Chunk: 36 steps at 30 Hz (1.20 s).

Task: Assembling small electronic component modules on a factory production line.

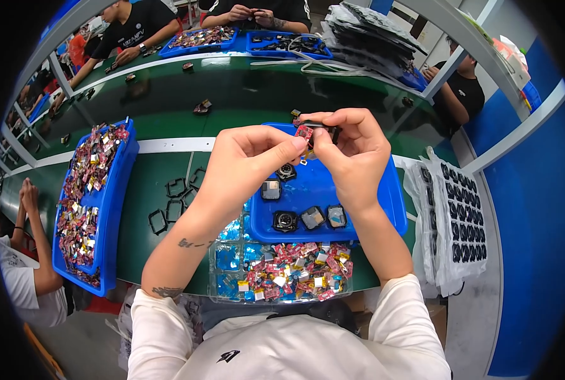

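Observation:
My left hand (244, 161) and my right hand (349, 152) meet above a blue tray (393, 196). Between their fingertips they pinch a small red part (304, 133). My right hand also grips a small black square casing (323, 126) that the red part touches. In the tray below lie several small square black casings (285, 220). A clear tray (228, 285) full of small red, pink and white parts (298, 266) sits just in front of the blue tray, close to my body.
A long blue bin (114, 209) of mixed small parts stands at my left, with black square frames (175, 202) on the green table beside it. White sheets of black parts (463, 215) lie at my right. Other people work across the table and at left.

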Available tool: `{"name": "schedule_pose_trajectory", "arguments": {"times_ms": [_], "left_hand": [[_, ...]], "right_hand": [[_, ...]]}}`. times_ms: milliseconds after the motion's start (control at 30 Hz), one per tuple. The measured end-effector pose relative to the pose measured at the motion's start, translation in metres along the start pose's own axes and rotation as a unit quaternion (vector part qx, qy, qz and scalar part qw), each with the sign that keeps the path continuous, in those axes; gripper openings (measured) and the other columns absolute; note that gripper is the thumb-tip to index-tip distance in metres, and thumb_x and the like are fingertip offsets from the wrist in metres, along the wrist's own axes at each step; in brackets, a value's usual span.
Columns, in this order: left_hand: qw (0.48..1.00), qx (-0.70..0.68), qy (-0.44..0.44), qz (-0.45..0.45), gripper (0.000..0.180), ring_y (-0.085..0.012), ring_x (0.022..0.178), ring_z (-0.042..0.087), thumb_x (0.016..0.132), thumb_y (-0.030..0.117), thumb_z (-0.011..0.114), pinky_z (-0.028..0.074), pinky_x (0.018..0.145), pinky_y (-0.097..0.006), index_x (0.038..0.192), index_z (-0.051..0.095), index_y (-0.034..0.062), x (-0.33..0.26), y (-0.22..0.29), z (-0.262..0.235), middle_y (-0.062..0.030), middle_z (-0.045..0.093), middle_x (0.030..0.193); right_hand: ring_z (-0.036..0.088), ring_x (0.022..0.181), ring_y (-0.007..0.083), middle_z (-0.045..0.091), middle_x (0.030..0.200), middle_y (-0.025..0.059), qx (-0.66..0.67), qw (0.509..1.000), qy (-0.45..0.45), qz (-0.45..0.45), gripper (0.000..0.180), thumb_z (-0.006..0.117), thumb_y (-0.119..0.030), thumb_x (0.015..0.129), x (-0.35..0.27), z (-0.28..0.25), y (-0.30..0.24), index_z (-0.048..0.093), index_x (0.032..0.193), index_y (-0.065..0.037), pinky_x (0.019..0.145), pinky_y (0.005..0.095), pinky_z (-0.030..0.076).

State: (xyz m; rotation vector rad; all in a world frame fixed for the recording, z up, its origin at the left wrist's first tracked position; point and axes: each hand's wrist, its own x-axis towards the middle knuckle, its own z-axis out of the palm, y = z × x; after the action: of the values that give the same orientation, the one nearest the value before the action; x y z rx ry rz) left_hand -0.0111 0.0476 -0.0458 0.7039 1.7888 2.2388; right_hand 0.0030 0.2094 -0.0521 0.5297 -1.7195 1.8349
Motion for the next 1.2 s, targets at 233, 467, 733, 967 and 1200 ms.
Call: {"name": "schedule_pose_trajectory", "arguments": {"times_ms": [233, 467, 733, 967, 1200], "left_hand": [[0.999, -0.038, 0.014, 0.010, 0.015, -0.0071, 0.073, 0.060, 0.084, 0.015, 0.070, 0.045, 0.069, -0.020, 0.086, 0.069, 0.0006, 0.000, -0.002, 0.003, -0.0056, 0.068, 0.079], [0.997, 0.057, 0.058, 0.005, 0.014, -0.0041, 0.071, 0.059, 0.082, 0.012, 0.071, 0.044, 0.064, -0.018, 0.089, 0.067, 0.0004, 0.003, 0.002, 0.001, -0.0042, 0.068, 0.080], [0.982, 0.130, 0.099, 0.098, 0.019, -0.0035, 0.065, 0.056, 0.080, 0.017, 0.073, 0.042, 0.058, -0.019, 0.088, 0.068, 0.0011, 0.009, -0.012, 0.001, -0.0021, 0.067, 0.075], [0.977, 0.180, 0.075, 0.086, 0.016, -0.0051, 0.072, 0.060, 0.083, 0.014, 0.071, 0.046, 0.066, -0.020, 0.088, 0.067, -0.0008, 0.004, 0.000, -0.002, -0.0028, 0.067, 0.078], [0.977, 0.185, 0.065, 0.085, 0.017, -0.0050, 0.068, 0.057, 0.081, 0.018, 0.072, 0.043, 0.062, -0.021, 0.086, 0.070, 0.0016, 0.009, -0.005, -0.005, -0.0023, 0.068, 0.075]], "right_hand": [[0.065, 0.087, 0.0127, 0.068, 0.096, 0.0132, 0.010, 1.000, 0.006, 0.001, 0.016, 0.062, 0.008, 0.080, -0.003, 0.003, 0.000, 0.055, 0.092, 0.000, 0.069, 0.0226, 0.052], [0.065, 0.092, 0.0168, 0.066, 0.099, 0.0160, 0.044, 0.999, 0.002, 0.010, 0.016, 0.061, 0.009, 0.081, -0.003, 0.002, 0.000, 0.055, 0.093, 0.001, 0.073, 0.0248, 0.055], [0.065, 0.091, 0.0164, 0.067, 0.101, 0.0165, 0.045, 0.999, -0.004, 0.022, 0.015, 0.062, 0.006, 0.083, -0.003, 0.003, -0.001, 0.055, 0.096, 0.002, 0.076, 0.0257, 0.054], [0.066, 0.088, 0.0155, 0.069, 0.098, 0.0124, -0.095, 0.992, 0.052, -0.060, 0.010, 0.062, 0.000, 0.085, 0.011, -0.011, -0.002, 0.061, 0.096, 0.000, 0.083, 0.0278, 0.048], [0.065, 0.081, 0.0120, 0.069, 0.092, 0.0065, -0.089, 0.990, -0.103, 0.034, 0.021, 0.070, -0.010, 0.081, 0.020, -0.027, -0.008, 0.067, 0.099, 0.000, 0.074, 0.0237, 0.049]]}}
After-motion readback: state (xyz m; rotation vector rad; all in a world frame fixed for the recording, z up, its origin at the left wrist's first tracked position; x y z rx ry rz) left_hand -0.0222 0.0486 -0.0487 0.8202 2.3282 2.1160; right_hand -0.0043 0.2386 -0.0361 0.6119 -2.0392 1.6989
